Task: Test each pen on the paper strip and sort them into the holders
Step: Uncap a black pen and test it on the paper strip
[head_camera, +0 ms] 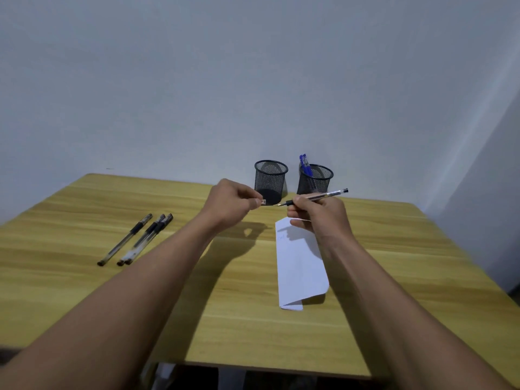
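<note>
My right hand grips a clear-barrelled black pen, its bare tip pointing left and its rear end up to the right. My left hand pinches the pen's small cap a short gap left of the tip. Below my right hand lies the white paper strip, with faint marks near its far end. Two black mesh holders stand at the back: the left holder looks empty, the right holder has blue pens in it. Three capped black pens lie on the left.
The wooden table ends at a front edge near the bottom of the view and stands against a plain grey wall. The holders sit close to the table's back edge.
</note>
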Available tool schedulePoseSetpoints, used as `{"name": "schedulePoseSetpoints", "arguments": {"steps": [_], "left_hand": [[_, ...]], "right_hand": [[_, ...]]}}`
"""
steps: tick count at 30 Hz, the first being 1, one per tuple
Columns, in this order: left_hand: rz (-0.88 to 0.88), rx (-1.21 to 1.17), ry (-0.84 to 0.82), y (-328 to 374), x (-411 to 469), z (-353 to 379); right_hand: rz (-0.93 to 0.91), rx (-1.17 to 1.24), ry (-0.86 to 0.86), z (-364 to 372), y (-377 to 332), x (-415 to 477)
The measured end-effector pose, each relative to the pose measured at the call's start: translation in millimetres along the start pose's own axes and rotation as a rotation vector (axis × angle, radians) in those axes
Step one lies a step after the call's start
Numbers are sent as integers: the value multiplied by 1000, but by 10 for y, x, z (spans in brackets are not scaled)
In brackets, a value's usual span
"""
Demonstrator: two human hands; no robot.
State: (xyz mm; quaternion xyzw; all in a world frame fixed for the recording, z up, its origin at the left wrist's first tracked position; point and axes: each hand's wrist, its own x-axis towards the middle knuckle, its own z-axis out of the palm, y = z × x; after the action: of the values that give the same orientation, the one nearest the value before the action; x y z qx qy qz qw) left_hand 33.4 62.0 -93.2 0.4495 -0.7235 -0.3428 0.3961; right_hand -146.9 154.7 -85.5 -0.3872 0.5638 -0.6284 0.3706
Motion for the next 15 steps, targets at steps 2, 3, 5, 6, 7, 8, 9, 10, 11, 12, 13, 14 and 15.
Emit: {"name": "schedulePoseSetpoints", "arguments": {"steps": [2,3,5,6,7,8,9,10,11,12,13,14,15], "left_hand": [[-12,59,11,-61,69,70],[-19,88,8,-103,97,107],[-25,159,2,-181,143,194],[-23,193,-2,-218,171,240],[-19,222,-9,-254,199,284],[-20,245,-17,-288,219,326],[-26,272,-25,-325,235,364],[-28,309,-29,-359,246,398],[-27,346,-26,-393,256,429],[-23,376,-17,-422,267,461],[-15,393,-3,-443,277,491],[-9,398,9,-458,284,516],[-5,399,15,-463,293,535]], "right_hand": [[-16,-72,-14,18,36,-25],[-21,-113,-25,20,75,-44],[-12,-145,-52,31,175,-95],[-1,-124,-59,37,239,-116],[10,-96,-63,36,304,-128],[16,-77,-67,24,356,-141],[15,-71,-72,7,397,-151],[14,-68,-81,-14,431,-161],[14,-64,-95,-35,450,-170],[15,-59,-111,-58,461,-169],[18,-53,-124,-72,475,-160],[19,-48,-136,-87,481,-149],[20,-44,-144,-96,492,-134]]}}
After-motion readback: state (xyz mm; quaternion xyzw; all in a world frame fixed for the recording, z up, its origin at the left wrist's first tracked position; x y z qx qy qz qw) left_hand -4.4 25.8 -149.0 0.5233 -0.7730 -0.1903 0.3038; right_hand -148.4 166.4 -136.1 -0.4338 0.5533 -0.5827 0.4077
